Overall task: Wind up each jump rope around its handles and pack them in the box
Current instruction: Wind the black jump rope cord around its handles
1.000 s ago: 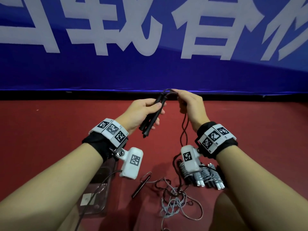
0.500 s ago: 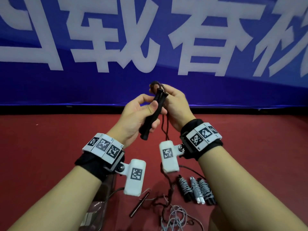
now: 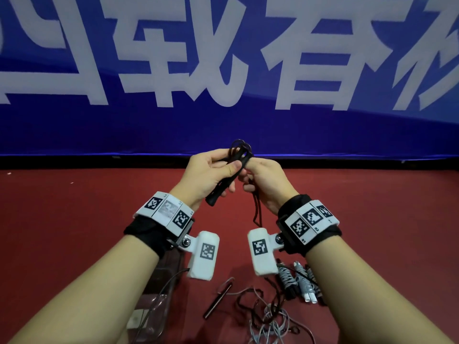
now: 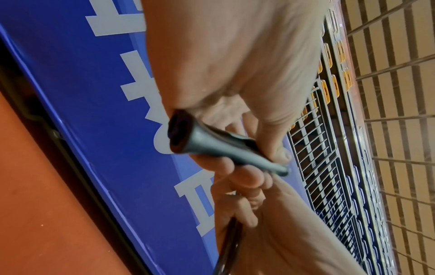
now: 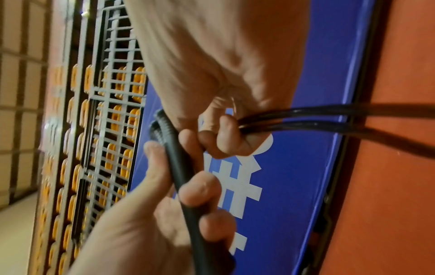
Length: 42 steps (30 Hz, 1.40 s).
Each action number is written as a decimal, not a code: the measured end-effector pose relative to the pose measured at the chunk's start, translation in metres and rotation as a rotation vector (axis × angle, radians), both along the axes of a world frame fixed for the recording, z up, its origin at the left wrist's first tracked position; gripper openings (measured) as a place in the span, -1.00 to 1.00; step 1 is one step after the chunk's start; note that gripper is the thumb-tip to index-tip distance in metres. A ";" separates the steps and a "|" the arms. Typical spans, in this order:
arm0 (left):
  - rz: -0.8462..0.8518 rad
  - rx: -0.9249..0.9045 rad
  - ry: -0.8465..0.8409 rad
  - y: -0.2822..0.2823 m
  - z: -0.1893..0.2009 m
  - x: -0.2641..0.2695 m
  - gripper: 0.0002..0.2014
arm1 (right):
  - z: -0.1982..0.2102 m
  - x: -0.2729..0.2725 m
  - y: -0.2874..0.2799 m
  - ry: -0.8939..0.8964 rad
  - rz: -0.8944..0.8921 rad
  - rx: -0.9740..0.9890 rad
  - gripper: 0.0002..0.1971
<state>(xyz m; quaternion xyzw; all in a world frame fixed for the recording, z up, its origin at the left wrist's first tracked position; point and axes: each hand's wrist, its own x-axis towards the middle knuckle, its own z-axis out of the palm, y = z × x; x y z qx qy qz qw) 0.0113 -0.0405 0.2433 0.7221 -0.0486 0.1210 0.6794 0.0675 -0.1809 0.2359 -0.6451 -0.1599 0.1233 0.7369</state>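
Gripped in the left hand [image 3: 208, 173]: a pair of black handles [image 3: 224, 180] held together, thumb pressed across the front, fingers curled behind, butt ends pointing down toward the left wrist. Seen from the left wrist camera as a grey-black flared handle end [image 4: 181, 130] poking out of the fist. Pinched in the right hand [image 3: 267, 181], fingers curled tight: the black rope [image 3: 258, 209], two strands side by side running out of the fist in the right wrist view [image 5: 329, 119], looped over the handle tops at the fingertips and hanging down between the wrists. Both hands raised together, touching at the handle tops, above the red floor [image 3: 74, 232] and in front of a blue banner [image 3: 223, 125] with large white characters.

Lower down, on the floor between the forearms — a tangle of grey and dark rope [image 3: 270, 316], a single dark handle [image 3: 217, 302] lying apart at its left edge, and a bundle of already wound ropes with white handle ends [image 3: 301, 281] just beside the right forearm. Under the left forearm — a clear plastic box [image 3: 155, 306], partly hidden; contents cannot be told.
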 end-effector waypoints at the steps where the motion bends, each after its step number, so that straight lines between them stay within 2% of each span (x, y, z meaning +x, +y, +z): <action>1: 0.037 -0.001 0.010 0.001 -0.002 0.002 -0.77 | -0.001 0.000 0.000 -0.006 0.006 -0.001 -0.86; 3: 0.105 0.010 0.025 0.006 -0.004 0.006 -0.83 | -0.002 -0.002 -0.001 -0.022 0.031 -0.025 -0.86; 5: 0.198 0.035 0.021 0.016 -0.002 0.008 -0.86 | -0.003 -0.002 -0.004 -0.116 0.000 -0.196 -0.77; 7: 0.271 0.107 0.012 0.029 -0.001 0.010 -0.87 | -0.005 -0.005 -0.009 -0.274 -0.030 -0.409 -0.81; 10: 0.314 0.331 -0.015 0.040 -0.008 0.010 -0.85 | -0.007 -0.003 -0.016 -0.556 -0.147 -0.675 -0.83; 12: 0.398 0.479 -0.014 0.042 -0.011 0.007 -0.86 | -0.003 0.000 -0.016 -0.648 -0.174 -0.718 -0.85; 14: 0.519 0.609 -0.033 0.041 -0.008 0.002 -0.84 | 0.000 -0.002 -0.014 -0.750 -0.113 -0.705 -0.74; 16: 0.607 0.773 -0.070 0.038 -0.001 -0.004 -0.77 | 0.003 -0.009 -0.010 -0.932 -0.111 -0.638 -0.69; 19: 0.528 1.064 -0.090 0.032 0.004 -0.009 -0.72 | 0.009 -0.017 -0.011 -1.130 -0.106 -0.581 -0.75; 22: 0.282 1.322 -0.039 0.025 0.000 -0.013 -0.68 | 0.015 -0.019 -0.020 -1.244 -0.065 -0.776 -0.76; 23: 0.196 1.338 -0.019 0.022 0.000 -0.015 -0.70 | 0.016 -0.018 -0.025 -1.237 -0.064 -0.774 -0.74; 25: 0.016 1.153 -0.017 0.019 0.000 -0.020 -0.85 | 0.015 -0.015 -0.030 -1.080 -0.094 -0.603 -0.77; 27: -0.084 0.834 -0.098 0.019 0.001 -0.022 -0.85 | 0.015 -0.010 -0.030 -0.834 -0.118 -0.376 -0.88; 29: -0.080 0.607 -0.162 0.017 0.008 -0.026 -0.95 | 0.013 -0.008 -0.026 -0.654 -0.095 -0.233 -0.86; 32: 0.101 0.437 -0.169 0.016 0.012 -0.024 -0.87 | 0.008 -0.010 -0.018 -0.455 -0.015 -0.141 -0.80; 35: 0.269 0.363 -0.089 0.025 0.007 -0.017 -0.91 | 0.003 -0.014 -0.018 -0.320 0.033 -0.232 -0.75; 37: 0.316 0.299 -0.027 0.032 0.003 -0.012 -0.91 | 0.001 -0.017 -0.019 -0.261 0.071 -0.320 -0.69; 39: 0.334 0.277 0.019 0.035 0.000 -0.007 -0.93 | 0.002 -0.021 -0.019 -0.312 0.069 -0.438 -0.69; 42: 0.394 0.239 0.081 0.040 -0.004 -0.003 -0.97 | 0.006 -0.030 -0.018 -0.521 0.057 -0.687 -0.71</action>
